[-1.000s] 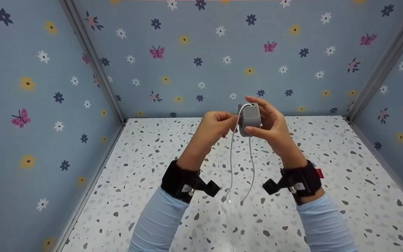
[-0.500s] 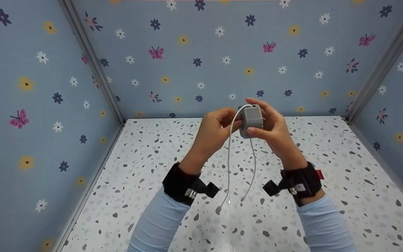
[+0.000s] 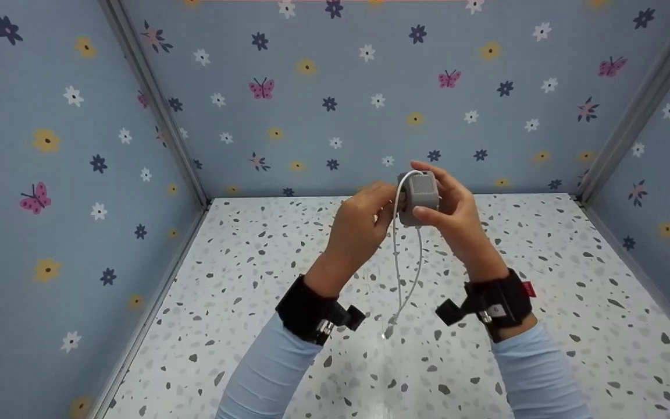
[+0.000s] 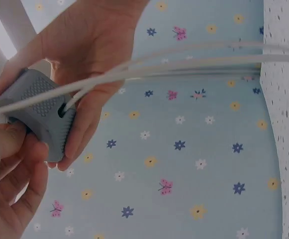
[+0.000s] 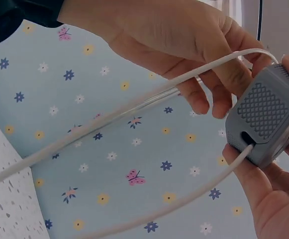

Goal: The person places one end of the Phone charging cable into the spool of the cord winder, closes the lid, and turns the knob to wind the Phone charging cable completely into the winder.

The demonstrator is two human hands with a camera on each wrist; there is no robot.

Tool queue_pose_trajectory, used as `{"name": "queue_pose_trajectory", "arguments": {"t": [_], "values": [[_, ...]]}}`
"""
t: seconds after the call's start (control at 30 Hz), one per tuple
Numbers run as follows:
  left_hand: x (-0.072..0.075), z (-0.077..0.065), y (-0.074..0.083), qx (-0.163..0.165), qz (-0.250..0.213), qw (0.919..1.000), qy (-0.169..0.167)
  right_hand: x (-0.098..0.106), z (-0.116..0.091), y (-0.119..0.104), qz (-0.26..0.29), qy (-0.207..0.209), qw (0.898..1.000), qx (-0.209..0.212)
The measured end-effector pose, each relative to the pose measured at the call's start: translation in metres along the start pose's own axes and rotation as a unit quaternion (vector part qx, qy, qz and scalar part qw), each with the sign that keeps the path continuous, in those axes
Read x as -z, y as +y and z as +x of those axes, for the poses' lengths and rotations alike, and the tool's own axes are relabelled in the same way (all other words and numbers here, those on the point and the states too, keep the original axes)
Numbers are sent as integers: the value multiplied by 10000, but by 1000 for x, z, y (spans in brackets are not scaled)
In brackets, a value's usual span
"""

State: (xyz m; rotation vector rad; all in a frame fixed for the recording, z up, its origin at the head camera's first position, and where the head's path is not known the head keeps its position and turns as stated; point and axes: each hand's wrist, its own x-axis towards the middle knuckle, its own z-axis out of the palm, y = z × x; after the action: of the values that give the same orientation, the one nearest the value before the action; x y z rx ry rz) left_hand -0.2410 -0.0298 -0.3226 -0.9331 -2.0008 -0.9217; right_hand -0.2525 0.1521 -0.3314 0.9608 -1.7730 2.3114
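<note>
In the head view my right hand [image 3: 457, 215] grips a grey block-like cable holder [image 3: 423, 189], thumb on its near lower edge and fingers behind its far side. The curled fingers of my left hand [image 3: 358, 218] pinch at its left side. A crosshatched face and a dark slot show on the holder [image 5: 263, 112] in the right wrist view. A white cable [image 3: 420, 256] comes out of the slots and hangs in a long loop below. The left wrist view shows my left thumb and forefinger [image 4: 10, 139] at the holder's hollow edge, their tips partly hidden.
Below the hands lies a white speckled tabletop [image 3: 242, 349]. Blue flowered panels stand around it, with the back panel [image 3: 335, 116] close behind the hands. Grey metal posts [image 3: 160, 105] join the panels at the corners.
My left hand has turned and moved slightly right, its fingers shifting against the holder's side. The hanging cable strands have swung closer together. The right hand stays nearly still.
</note>
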Motion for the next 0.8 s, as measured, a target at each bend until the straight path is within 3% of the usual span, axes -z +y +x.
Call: {"name": "queue_pose_trajectory", "arguments": {"t": [0.07, 0.13, 0.2, 0.3, 0.37, 0.43, 0.47, 0.53, 0.63, 0.73, 0.8], "values": [[0, -1, 3, 857, -854, 9922, -291, 1, -1, 0, -90, 13, 10000, 20], [-1, 0, 7, 1690, -1678, 9706, -357, 2, -1, 1, -229, 31, 9997, 16], [-1, 2, 9, 2438, -2509, 9363, -299, 2, -2, 1, -350, 60, 9994, 13], [-1, 6, 9, 3315, -3540, 8743, -196, 1, -2, 3, -471, 53, 9989, 31], [1, 8, 7, 3834, -3975, 8330, -346, -1, -2, 4, -588, 18, 9982, 70], [3, 9, 6, 4273, -4057, 8055, -639, -2, -1, 5, -698, -34, 9975, 115], [4, 9, 5, 4431, -4027, 7971, -787, -2, -2, 5, -753, -63, 9971, 135], [6, 9, 3, 4632, -3876, 7899, -1062, -3, -2, 6, -820, -111, 9964, 178], [7, 9, 2, 4686, -3757, 7902, -1217, -3, -3, 6, -797, -184, 9964, 228], [8, 11, 2, 4463, -3746, 8025, -1282, -3, -2, 5, -717, -229, 9969, 239], [8, 10, 2, 4222, -3717, 8157, -1350, -2, -2, 4, -657, -246, 9973, 208]]}}
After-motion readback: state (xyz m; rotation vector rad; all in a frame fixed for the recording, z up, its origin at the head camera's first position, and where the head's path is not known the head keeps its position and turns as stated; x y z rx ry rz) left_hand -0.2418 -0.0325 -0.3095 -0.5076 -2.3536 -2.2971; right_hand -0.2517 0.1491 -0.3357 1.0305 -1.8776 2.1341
